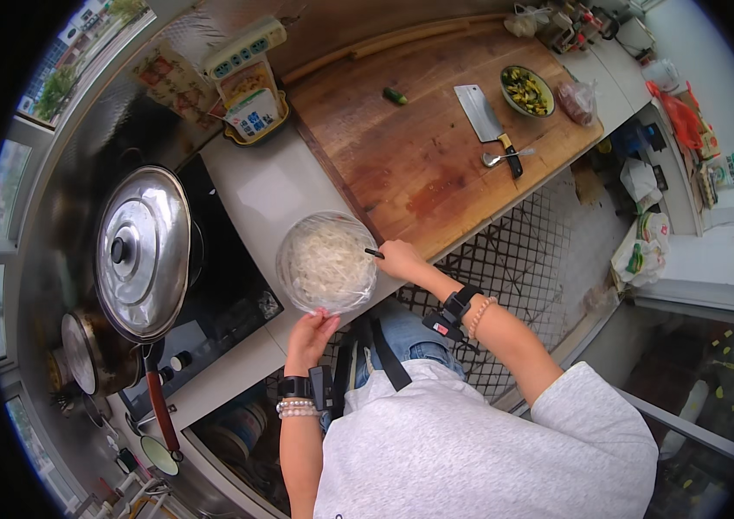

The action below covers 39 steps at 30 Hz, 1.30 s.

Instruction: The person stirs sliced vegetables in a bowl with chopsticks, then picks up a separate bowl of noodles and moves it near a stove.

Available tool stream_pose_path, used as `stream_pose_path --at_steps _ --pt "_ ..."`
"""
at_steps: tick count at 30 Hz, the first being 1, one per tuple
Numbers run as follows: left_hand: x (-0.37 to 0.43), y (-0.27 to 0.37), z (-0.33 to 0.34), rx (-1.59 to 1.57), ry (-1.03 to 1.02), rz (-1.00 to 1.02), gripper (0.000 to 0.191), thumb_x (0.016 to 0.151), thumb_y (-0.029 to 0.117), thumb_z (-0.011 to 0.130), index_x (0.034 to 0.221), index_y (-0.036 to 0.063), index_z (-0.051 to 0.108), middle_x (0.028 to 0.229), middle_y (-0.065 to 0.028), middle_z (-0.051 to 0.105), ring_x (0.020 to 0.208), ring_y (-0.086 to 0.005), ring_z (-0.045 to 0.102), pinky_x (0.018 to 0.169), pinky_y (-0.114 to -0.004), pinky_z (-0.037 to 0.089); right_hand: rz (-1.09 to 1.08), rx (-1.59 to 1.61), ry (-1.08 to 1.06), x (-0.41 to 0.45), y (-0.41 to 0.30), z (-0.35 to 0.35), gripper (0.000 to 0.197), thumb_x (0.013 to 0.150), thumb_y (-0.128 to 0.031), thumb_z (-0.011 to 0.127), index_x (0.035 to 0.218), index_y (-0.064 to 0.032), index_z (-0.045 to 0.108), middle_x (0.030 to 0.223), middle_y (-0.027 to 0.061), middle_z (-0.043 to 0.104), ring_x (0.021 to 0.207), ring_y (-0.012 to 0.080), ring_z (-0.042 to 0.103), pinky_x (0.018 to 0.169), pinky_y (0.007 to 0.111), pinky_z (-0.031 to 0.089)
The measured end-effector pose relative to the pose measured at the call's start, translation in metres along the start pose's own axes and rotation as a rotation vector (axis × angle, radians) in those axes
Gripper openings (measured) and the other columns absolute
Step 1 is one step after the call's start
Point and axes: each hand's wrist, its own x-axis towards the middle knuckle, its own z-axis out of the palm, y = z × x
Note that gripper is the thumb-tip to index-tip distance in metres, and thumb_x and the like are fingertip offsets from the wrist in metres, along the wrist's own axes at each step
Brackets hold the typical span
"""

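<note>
A clear round bowl [328, 263] of pale, thin shreds stands on the light counter, left of the wooden board's near corner. My left hand [312, 334] has its fingertips at the bowl's near rim, pinching the edge or a film on it; which one is not plain. At the bowl's right side, my right hand [401, 261] is closed around a thin black handle [375, 253] that points over the shreds. The handle's far end cannot be made out. What the shreds are is not certain.
The big wooden board [399, 149] carries a cleaver [478, 113], a spoon [493, 159], a cucumber piece [395, 96], a bowl of cut greens [528, 91] and bagged meat [576, 102]. Left, a lidded pan [143, 253] sits on the black cooktop [227, 259], its red-brown handle [162, 409] jutting nearward.
</note>
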Motion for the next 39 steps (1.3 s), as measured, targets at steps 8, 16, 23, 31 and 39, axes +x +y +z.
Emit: stream_pose_path --at_steps 8,16,23,31,39 --pt "-0.004 0.008 0.008 -0.165 0.035 0.014 0.012 0.089 0.0 0.041 0.099 -0.0072 0.041 0.097 -0.014 0.051 0.097 -0.0335 0.055 0.089 -0.042 0.048 -0.208 -0.064 -0.006 -0.037 -0.03 -0.011 0.041 0.069 -0.044 0.063 0.077 -0.0047 0.066 0.072 0.0178 0.062 0.071 0.0337 0.062 0.064 0.041 0.049" --pt "0.004 0.01 0.013 -0.292 0.043 0.026 0.012 0.088 -0.003 0.041 0.098 -0.0095 0.04 0.096 -0.0162 0.051 0.094 -0.0353 0.057 0.084 -0.038 0.052 -0.373 -0.275 -0.025 -0.047 -0.049 0.009 0.04 0.068 -0.042 0.066 0.077 -0.004 0.06 0.069 0.0155 0.062 0.068 0.0327 0.062 0.06 0.041 0.048" --pt "0.003 0.016 0.012 -0.203 -0.011 0.095 0.009 0.086 -0.006 0.041 0.093 -0.0102 0.042 0.094 -0.017 0.053 0.089 -0.0339 0.059 0.084 -0.035 0.052 -0.388 -0.231 0.104 -0.044 -0.039 0.022 0.022 0.071 -0.025 0.062 0.077 -0.0048 0.057 0.066 0.0147 0.061 0.064 0.0331 0.061 0.057 0.043 0.047" --pt "-0.006 0.023 0.02 0.151 0.064 0.186 0.006 0.088 0.006 0.046 0.093 0.0036 0.048 0.091 -0.0102 0.058 0.085 -0.0196 0.06 0.07 -0.028 0.05 -0.43 -0.232 0.091 -0.039 -0.043 0.021 0.019 0.07 -0.022 0.061 0.075 -0.0041 0.057 0.064 0.0164 0.06 0.062 0.0345 0.06 0.056 0.044 0.047" --pt "-0.001 0.037 0.04 0.096 0.016 0.261 0.007 0.087 0.009 0.05 0.093 0.0058 0.049 0.089 -0.0074 0.059 0.082 -0.017 0.059 0.072 -0.027 0.047 -0.388 -0.074 0.331 -0.023 -0.056 -0.007 0.017 0.069 -0.022 0.06 0.073 -0.0058 0.057 0.064 0.0156 0.06 0.063 0.0339 0.06 0.058 0.044 0.048"
